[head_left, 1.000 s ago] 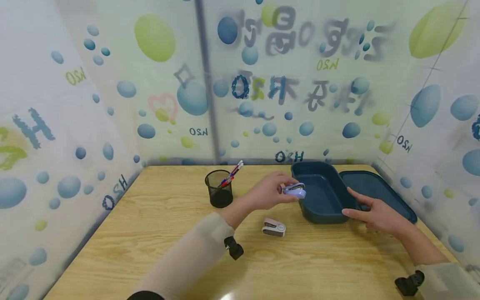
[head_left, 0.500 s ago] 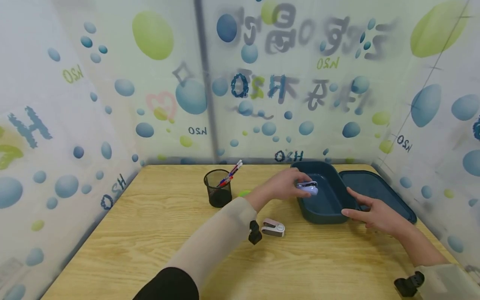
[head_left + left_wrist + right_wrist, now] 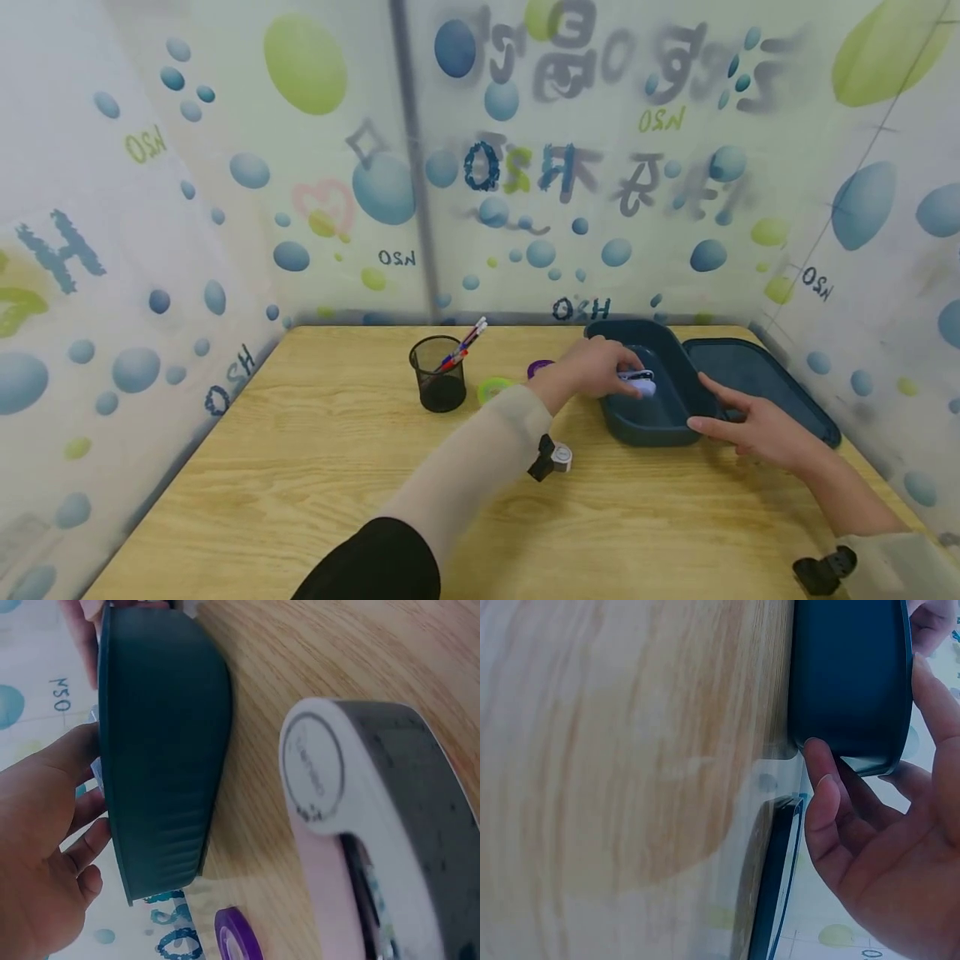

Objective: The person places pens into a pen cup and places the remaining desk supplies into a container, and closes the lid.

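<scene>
My left hand (image 3: 596, 367) pinches a small lavender stapler (image 3: 642, 387) between thumb and fingers, low inside a dark blue rectangular box (image 3: 648, 436). In the left wrist view the box wall hides most of that stapler, with the fingers (image 3: 82, 847) reaching in past the rim. My right hand (image 3: 761, 429) grips the right side of the box, thumb at the rim and fingers against the outer wall, as the right wrist view shows. Below the left wrist lies a white and pink stapler (image 3: 562, 457), partly covered by the wrist camera; it looms large in the left wrist view.
The flat dark blue lid (image 3: 757, 375) lies right of the box. A black mesh pen holder (image 3: 441, 392) with several pens stands to the left. A green tape roll (image 3: 491, 391) and a purple tape roll (image 3: 537, 366) sit behind the left forearm. Patterned curtains enclose the wooden table.
My left hand has carried the lavender stapler rightward from the box's left rim and down into it. The right hand keeps its grip on the box. The left sleeve now partly covers the white and pink stapler.
</scene>
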A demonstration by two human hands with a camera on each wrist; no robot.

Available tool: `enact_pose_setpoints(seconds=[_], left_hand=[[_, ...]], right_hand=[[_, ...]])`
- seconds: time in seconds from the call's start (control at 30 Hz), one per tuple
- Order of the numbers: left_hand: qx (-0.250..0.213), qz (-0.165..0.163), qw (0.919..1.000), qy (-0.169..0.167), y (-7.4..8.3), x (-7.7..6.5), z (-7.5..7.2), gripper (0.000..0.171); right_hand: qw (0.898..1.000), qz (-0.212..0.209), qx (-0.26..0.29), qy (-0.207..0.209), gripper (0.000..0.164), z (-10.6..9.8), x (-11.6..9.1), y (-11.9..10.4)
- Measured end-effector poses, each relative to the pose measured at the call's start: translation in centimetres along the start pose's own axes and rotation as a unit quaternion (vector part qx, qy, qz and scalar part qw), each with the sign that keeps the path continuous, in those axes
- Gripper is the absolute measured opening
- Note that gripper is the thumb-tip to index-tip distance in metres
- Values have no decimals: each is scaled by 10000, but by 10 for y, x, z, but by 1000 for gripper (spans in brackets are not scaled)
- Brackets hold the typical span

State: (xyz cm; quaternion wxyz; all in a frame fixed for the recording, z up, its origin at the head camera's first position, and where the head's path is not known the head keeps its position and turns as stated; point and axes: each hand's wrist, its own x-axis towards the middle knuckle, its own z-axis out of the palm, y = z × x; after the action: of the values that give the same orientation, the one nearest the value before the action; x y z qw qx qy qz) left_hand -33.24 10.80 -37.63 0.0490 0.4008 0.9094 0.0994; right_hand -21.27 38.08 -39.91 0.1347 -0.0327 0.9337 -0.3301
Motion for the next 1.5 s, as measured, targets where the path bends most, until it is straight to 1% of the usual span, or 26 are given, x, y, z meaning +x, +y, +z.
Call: enact_pose_setpoints(seconds=[0.1,0.33,0.5,0.57,0.67,0.8,0.9,1.0,1.1,1.17,1.27,1.37,1.43,1.5], left_hand=[[149,-168,9997,-70,3,4,5,49],[13,-580,9979,-289,15,6,5,42],[117,-711,9958,-562,23,4,2,38],[170,-752,9952,-609,25,4,1,36],[209,-782,9949,-595,26,4,1,34],[93,-756,9954,-581,25,5,3,28],[-119,-671,9963,-519,22,5,4,24],[-398,-507,9974,-331,16,3,3,23],[-707,-184,9973,-83,7,-3,0,25],[-963,22,9953,43,1,-11,-5,28],[-1597,342,9865,146,-11,-26,-10,33],[-2138,500,9754,198,-23,-44,-13,35],[-2372,587,9694,230,-30,-55,-14,35],[-2484,676,9659,261,-37,-65,-14,34]], right_hand=[[10000,14,14,-11,99,0,0,-1],[10000,-17,-5,-13,97,-1,-1,1],[10000,-26,5,-10,96,-1,0,1],[10000,-28,0,-17,96,-1,0,1],[10000,-27,-16,-19,96,-2,-1,0],[10000,-29,-16,-18,96,-1,-1,0],[10000,-22,21,-22,96,0,-1,1],[10000,14,86,-39,97,0,-1,1],[9999,34,139,-55,98,1,-1,1],[9999,28,157,-56,98,2,-1,0],[9999,0,138,-36,98,2,-1,-1],[10000,-7,72,-14,98,1,-1,-1],[10000,-4,36,-11,97,1,-1,0],[10000,-14,18,-13,97,1,-1,0]])
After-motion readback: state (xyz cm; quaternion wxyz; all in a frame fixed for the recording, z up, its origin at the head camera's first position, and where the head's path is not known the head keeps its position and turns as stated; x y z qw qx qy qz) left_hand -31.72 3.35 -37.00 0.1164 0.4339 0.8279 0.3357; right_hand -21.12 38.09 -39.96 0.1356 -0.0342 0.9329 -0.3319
